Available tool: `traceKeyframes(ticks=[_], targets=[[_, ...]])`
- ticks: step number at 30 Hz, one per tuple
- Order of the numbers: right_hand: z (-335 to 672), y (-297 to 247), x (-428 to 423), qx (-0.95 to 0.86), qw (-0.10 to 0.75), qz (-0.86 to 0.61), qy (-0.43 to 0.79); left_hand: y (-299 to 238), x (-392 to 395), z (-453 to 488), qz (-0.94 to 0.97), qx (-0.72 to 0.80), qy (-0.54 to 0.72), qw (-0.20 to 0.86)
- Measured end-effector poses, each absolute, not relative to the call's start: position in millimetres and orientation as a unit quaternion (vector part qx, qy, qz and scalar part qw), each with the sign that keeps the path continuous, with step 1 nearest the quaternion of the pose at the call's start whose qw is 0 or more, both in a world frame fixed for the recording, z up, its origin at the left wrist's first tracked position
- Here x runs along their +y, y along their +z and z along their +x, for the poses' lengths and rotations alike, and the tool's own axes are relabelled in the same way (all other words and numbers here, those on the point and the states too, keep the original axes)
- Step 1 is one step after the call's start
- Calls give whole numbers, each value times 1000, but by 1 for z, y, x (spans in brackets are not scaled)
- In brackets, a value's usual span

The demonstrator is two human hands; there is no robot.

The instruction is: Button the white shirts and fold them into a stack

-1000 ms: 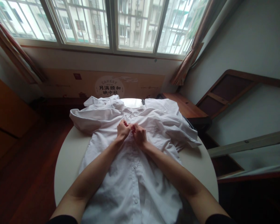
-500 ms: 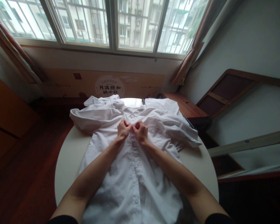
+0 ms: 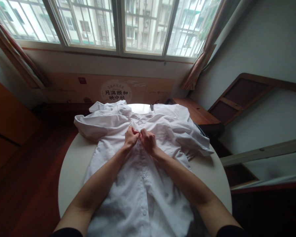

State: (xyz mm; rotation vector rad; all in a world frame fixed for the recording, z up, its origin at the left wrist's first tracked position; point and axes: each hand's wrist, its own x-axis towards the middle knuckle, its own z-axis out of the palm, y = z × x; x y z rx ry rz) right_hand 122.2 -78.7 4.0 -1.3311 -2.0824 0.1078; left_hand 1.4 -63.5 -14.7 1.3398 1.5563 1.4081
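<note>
A white button-up shirt (image 3: 143, 184) lies face up on a round white table (image 3: 72, 164), collar toward the window. My left hand (image 3: 131, 138) and my right hand (image 3: 148, 141) meet at the shirt's front placket just below the collar. Both are closed in a pinch on the fabric edges there, fingertips almost touching. The button or hole under the fingers is hidden. Lower buttons show along the placket toward me.
A cardboard box (image 3: 113, 89) with printed characters stands against the wall under the window. A wooden desk (image 3: 194, 113) and a dark wooden frame (image 3: 239, 93) are to the right. Curtains hang at both window sides. Dark wood floor surrounds the table.
Both hands stay at the same spot on the placket; the fingers shift slightly as they work the fabric. The shirt has not moved.
</note>
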Motion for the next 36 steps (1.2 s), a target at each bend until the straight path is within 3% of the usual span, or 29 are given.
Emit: traceKeyframes(ticks=[6,12,15,18,21,24,27,31,36], targets=[[119,5,-75,-761,369,-526,92,-17,-63,2,539,585,526,302],[131,7,-53,-591,490,-486,418,-24,-57,3,570,525,550,310],[139,7,-45,-506,478,-435,571,-26,-55,1,589,507,550,306],[143,8,-41,-483,416,-450,626,-24,-57,0,622,524,518,264],[145,9,-45,-547,379,-515,540,-19,-64,0,661,571,457,168],[149,7,-57,-695,361,-547,294,-17,-69,0,702,601,379,53],[160,1,-72,-811,266,-514,83,-18,-71,0,756,588,288,21],[176,-9,-81,-845,101,-524,33,-20,-70,-2,786,590,180,44],[180,-13,-76,-834,59,-549,20,-18,-68,-9,790,600,110,59]])
